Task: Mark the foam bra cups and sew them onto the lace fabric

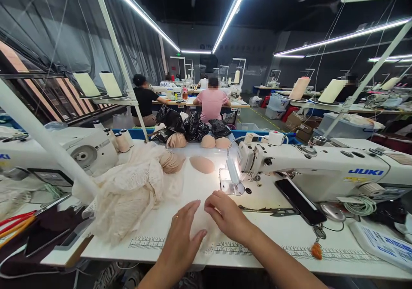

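A sheer pale lace piece [210, 239] lies on the white table between my hands, its scalloped end near the front edge. My left hand [180, 233] is beside it, fingers stretched and thumb spread apart. Over the upper part of the lace, my right hand [228, 216] has its fingers curled against the thumb, pinching what looks like its edge; the contact is partly hidden. Ahead, a single beige bra cup [202, 164] lies flat, left of the lit needle area of the sewing machine [273, 156]. A stack of cups [171, 163] rests beside a heap of cream lace [131, 194].
A ruler strip [283, 251] runs along the front edge. Right of my hands lie thread snips [285, 212] and a phone [299, 201] with a cord and orange charm [316, 250]. More cups [208, 141] and black bags [195, 126] are behind. Co-workers sit farther away.
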Available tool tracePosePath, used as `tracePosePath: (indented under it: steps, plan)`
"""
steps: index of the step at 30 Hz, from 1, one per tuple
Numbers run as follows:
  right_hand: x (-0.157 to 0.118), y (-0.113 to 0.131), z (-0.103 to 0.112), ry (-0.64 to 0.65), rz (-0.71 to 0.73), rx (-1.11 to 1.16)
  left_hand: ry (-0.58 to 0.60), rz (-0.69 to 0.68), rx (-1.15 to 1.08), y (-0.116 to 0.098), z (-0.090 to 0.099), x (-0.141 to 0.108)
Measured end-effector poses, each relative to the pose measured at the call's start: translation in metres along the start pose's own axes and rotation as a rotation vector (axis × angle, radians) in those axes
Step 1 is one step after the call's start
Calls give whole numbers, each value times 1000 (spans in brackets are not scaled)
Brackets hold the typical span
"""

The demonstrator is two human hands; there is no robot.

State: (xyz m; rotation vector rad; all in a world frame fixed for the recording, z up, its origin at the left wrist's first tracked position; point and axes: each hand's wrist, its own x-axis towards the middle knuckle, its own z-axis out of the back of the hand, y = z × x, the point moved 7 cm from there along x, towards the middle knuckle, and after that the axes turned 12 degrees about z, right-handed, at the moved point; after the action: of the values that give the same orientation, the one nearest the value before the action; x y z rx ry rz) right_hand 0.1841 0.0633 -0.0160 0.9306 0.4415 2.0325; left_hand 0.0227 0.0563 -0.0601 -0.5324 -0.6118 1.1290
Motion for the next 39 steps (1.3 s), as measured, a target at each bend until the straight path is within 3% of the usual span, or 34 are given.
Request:
tracePosePath:
  steps: [2, 4, 7, 11, 14, 17, 20, 25, 27, 29, 34, 36, 39]
  plan:
    - [-11, 6, 10, -57, -45, 207, 176, 49, -90, -6, -7, 7]
    - [-24, -1, 13, -95, -209, 580, 300, 91, -139, -12, -6, 18]
    - [-39, -24, 7, -134, -468, 952, 327, 73, -96, -23, 5, 52]
    - [-42, -71, 13, -245, -487, 785, 162, 24, 50, -32, 17, 125]
    - [-40, -96, 13, -264, -457, 700, 12, 12, 177, -31, 13, 177]
    - [-39, -106, 11, -261, -445, 702, -17, 10, 283, -26, -1, 208]
    - [-39, -106, 12, -260, -447, 721, -28, 17, 334, -26, -5, 221]
    - [-40, -104, 17, -256, -470, 726, -182, 68, 263, -38, 35, 209]
    - [-40, -105, 18, -259, -483, 724, -219, 99, 181, -42, 53, 187]
    - [-42, -106, 19, -263, -495, 726, -160, 137, 90, -44, 57, 157]
    - [-42, -97, 21, -258, -469, 769, 234, 318, -351, -39, 17, 83]
    - [-42, -91, 22, -247, -439, 782, 257, 374, -360, -37, 2, 70]
    - [-42, -85, 23, -235, -408, 756, 236, 369, -200, -40, -9, 65]
